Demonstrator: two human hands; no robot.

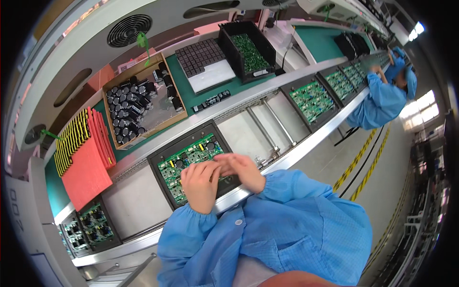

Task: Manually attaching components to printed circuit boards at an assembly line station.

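Observation:
A green circuit board [191, 152] lies in a black carrier frame [156, 166] in front of me, with yellow parts and round black capacitors on it. Over its near right part my left hand [201, 185] is closed, fingers bent down and tips hidden. My right hand [243, 171] reaches in from the right, its fingers drawn together and meeting the left fingers just above the board. Whatever lies between the fingertips is hidden by the hands.
Beyond the conveyor rail stand a cardboard box [143, 131] of black capacitors, a tray of black blocks [203, 55] and a black bin [248, 71] of small green boards. Pink sheets [88, 167] lie left. More framed boards [311, 101] line the conveyor; a co-worker [382, 98] sits far right.

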